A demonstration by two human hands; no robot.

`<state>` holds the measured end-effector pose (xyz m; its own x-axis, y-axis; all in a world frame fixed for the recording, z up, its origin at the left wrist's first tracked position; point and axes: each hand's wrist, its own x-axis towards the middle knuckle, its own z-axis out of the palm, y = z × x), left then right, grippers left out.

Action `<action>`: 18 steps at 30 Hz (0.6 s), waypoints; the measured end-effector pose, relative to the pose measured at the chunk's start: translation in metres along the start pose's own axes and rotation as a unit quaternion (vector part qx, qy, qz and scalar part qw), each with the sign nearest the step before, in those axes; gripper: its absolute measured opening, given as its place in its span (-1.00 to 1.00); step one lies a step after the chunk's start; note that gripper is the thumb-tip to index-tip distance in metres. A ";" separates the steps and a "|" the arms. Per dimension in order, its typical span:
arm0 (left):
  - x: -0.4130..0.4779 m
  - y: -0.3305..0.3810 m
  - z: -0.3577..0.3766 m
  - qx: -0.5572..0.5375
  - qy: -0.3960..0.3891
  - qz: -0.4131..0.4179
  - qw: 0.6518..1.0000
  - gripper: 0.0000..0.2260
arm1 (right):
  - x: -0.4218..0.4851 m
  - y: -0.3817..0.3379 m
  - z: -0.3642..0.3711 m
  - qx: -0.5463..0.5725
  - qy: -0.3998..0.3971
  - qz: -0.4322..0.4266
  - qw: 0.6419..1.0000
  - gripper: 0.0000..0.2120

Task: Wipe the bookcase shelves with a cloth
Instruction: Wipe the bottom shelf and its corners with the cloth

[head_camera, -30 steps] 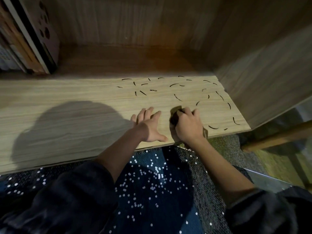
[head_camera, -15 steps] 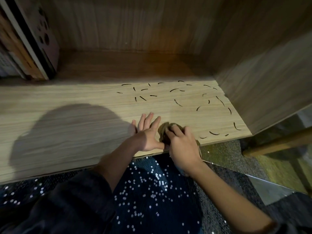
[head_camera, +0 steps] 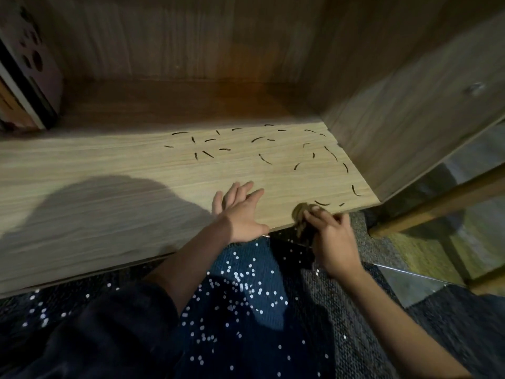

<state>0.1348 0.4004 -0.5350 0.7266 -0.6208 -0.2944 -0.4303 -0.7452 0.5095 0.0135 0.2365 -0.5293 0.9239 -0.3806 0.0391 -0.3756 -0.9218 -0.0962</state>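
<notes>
While L hand (head_camera: 240,212) lies flat on shelf (head_camera: 109,187), fingers spread, R hand (head_camera: 333,242) curls fingers round cloth (head_camera: 302,214) at shelf's front edge. Dark marks (head_camera: 263,158) dot rt half, beyond cloth. Best: press firm, overlap strokes toward back corner.

Dark sleeve (head_camera: 128,326) on left forearm; navy garment (head_camera: 246,310) scattered with silver sequins.

The right hand (head_camera: 334,242) pulls back toward the person, dragging the cloth (head_camera: 302,212) with it. It comes off the shelf (head_camera: 109,192) surface and down to the front edge. It parts from the left hand (head_camera: 240,212), and now the cloth bunches over the lip, the grip mostly past the board.
</notes>
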 end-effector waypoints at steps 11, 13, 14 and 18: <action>0.006 0.016 0.021 0.017 -0.008 0.002 1.000 -0.38 | 0.006 0.003 0.007 0.015 0.030 0.007 0.999 -0.47; 0.005 0.017 0.023 0.019 -0.009 0.000 1.000 -0.38 | -0.005 -0.018 0.014 0.020 0.024 -0.026 0.999 -0.42; 0.005 0.017 0.023 0.023 -0.008 -0.001 1.000 -0.38 | -0.017 -0.025 0.019 0.018 0.020 -0.058 0.998 -0.39; 0.008 0.016 0.020 0.024 -0.014 0.003 1.000 -0.38 | 0.004 0.006 0.006 0.011 0.029 -0.017 0.999 -0.44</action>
<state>0.1229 0.3789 -0.5448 0.7091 -0.6310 -0.3145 -0.4598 -0.7521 0.4722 0.0149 0.2299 -0.5361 0.9298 -0.3542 0.0996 -0.3427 -0.9323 -0.1158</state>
